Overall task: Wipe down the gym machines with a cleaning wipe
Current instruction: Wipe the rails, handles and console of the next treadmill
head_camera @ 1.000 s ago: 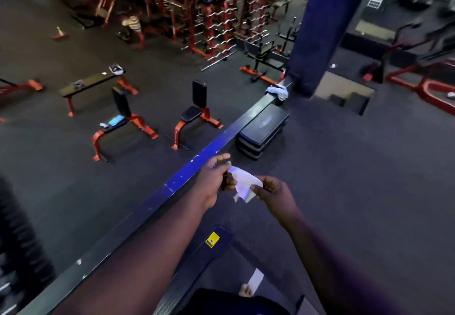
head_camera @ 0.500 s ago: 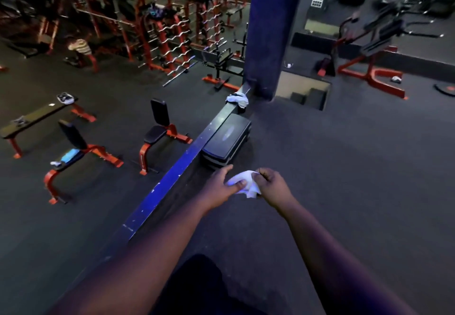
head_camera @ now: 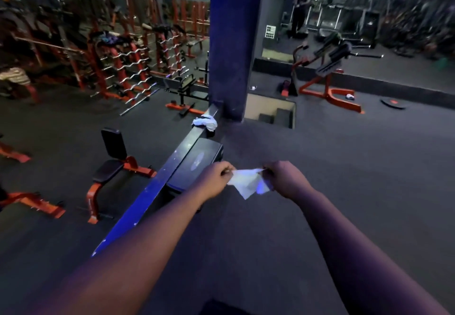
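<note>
A white cleaning wipe (head_camera: 248,183) is stretched out between both hands at the middle of the view. My left hand (head_camera: 215,179) pinches its left corner and my right hand (head_camera: 285,179) pinches its right corner. The wipe hangs loosely below the fingers, above the dark floor. An orange-framed gym machine (head_camera: 327,73) with black pads stands far ahead to the right. Orange benches with black seats (head_camera: 110,166) stand on the lower floor to the left.
A blue rail (head_camera: 157,186) runs from lower left toward a blue pillar (head_camera: 232,43). A stack of black step platforms (head_camera: 197,164) sits beside the rail, and a white cloth (head_camera: 205,122) lies on the rail's far end. A stairwell opening (head_camera: 273,112) is behind the pillar. Barbell racks (head_camera: 128,68) fill the far left.
The wipe was bunched between my hands; my hands have moved apart and it is now spread open. The view has tilted up and turned right, showing more of the far machine.
</note>
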A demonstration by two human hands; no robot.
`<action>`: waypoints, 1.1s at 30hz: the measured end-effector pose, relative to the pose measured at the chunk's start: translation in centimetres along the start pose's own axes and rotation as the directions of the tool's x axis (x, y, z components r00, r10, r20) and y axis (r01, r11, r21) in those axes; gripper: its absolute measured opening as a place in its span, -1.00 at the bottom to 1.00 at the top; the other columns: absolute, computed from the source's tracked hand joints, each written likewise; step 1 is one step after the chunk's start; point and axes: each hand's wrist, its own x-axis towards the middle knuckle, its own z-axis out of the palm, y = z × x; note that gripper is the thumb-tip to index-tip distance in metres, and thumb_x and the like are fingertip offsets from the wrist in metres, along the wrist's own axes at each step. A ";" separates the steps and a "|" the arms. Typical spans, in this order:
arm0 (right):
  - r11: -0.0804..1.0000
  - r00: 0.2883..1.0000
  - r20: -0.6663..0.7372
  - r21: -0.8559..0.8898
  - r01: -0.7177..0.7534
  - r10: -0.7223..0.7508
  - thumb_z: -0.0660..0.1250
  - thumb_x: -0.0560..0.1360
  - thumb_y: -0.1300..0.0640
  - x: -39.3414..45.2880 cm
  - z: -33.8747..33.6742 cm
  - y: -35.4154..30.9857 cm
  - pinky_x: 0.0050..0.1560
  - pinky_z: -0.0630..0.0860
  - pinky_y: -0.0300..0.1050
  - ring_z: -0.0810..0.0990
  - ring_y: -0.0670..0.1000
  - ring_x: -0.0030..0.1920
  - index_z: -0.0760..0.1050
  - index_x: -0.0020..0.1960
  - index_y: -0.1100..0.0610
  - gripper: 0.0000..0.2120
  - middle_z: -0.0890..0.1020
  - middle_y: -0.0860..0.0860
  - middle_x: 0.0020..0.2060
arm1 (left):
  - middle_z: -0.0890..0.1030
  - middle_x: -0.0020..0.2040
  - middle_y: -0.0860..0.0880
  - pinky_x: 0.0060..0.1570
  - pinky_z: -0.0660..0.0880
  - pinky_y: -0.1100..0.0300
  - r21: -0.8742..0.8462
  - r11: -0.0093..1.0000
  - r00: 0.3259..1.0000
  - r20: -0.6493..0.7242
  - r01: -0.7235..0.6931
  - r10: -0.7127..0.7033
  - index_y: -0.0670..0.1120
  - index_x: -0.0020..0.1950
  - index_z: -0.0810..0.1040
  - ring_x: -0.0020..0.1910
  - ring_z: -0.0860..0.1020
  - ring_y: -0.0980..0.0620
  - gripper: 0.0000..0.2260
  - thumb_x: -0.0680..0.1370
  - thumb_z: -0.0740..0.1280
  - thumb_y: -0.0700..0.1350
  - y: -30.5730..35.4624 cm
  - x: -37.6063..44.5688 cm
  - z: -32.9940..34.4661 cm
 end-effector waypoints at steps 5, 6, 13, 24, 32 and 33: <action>0.948 1.000 0.008 0.318 -0.026 0.025 0.30 0.60 0.16 10.4 7.9 0.7 -0.40 0.58 0.16 0.52 0.06 -0.41 0.35 -0.31 0.05 -0.68 0.48 0.01 -0.37 | 0.60 -0.16 0.12 -0.19 0.43 0.30 -0.366 0.925 0.994 0.001 0.102 -0.110 0.01 -0.03 0.56 -0.18 0.52 0.19 -0.78 0.51 0.50 0.10 -7.7 5.7 1.9; 0.936 0.999 0.018 0.348 -0.040 0.037 0.31 0.60 0.17 11.8 8.0 0.0 -0.42 0.54 0.14 0.49 0.04 -0.43 0.35 -0.32 0.06 -0.67 0.46 0.01 -0.39 | 0.61 -0.17 0.10 -0.21 0.45 0.24 -0.352 0.930 0.993 -0.012 0.102 -0.114 0.01 -0.05 0.57 -0.21 0.52 0.19 -0.70 0.43 0.53 0.17 -8.1 6.1 1.0; 0.938 0.968 0.182 0.329 0.105 -0.172 0.32 0.56 0.00 22.1 6.2 -5.1 -0.28 0.51 -0.02 0.48 -0.14 -0.36 0.61 -0.12 0.17 -0.75 0.66 0.04 -0.32 | 0.68 -0.28 -0.04 -0.18 0.44 0.10 -0.385 0.897 0.946 -0.144 0.216 -0.289 -0.04 -0.14 0.66 -0.29 0.55 0.05 -0.79 0.43 0.52 0.08 -12.9 9.1 -9.0; 0.775 0.645 0.468 0.533 0.339 -0.604 0.53 0.48 -0.05 30.9 14.5 -18.7 0.33 0.48 -0.07 0.55 -0.11 0.26 0.48 0.36 -0.02 -0.50 0.59 -0.07 0.25 | 0.38 -0.41 0.09 -0.36 0.23 0.17 -0.688 0.698 0.729 -0.373 0.198 -0.575 0.00 -0.28 0.42 -0.42 0.32 0.16 -0.70 0.62 0.28 -0.25 -17.8 5.4 -16.7; 0.530 0.270 0.462 0.793 0.301 -0.845 0.42 0.57 -0.09 32.2 22.1 -31.3 -0.12 0.38 -0.11 0.49 -0.12 -0.16 0.58 -0.06 0.19 -0.69 0.59 -0.08 -0.23 | 0.41 -0.39 0.10 -0.42 0.27 0.23 -0.644 0.741 0.273 -0.690 0.189 -0.670 -0.12 -0.18 0.55 -0.42 0.34 0.22 -0.78 0.66 0.32 -0.12 -19.4 -1.6 -21.8; 0.524 0.247 0.465 0.797 0.302 -0.850 0.38 0.61 0.02 31.6 22.3 -32.6 -0.20 0.35 -0.20 0.45 -0.18 -0.24 0.57 -0.14 0.13 -0.78 0.55 -0.17 -0.31 | 0.42 -0.40 0.09 -0.42 0.30 0.22 -0.645 0.735 0.205 -0.706 0.208 -0.678 -0.15 -0.17 0.54 -0.43 0.35 0.21 -0.75 0.68 0.30 -0.09 -19.5 -2.7 -21.8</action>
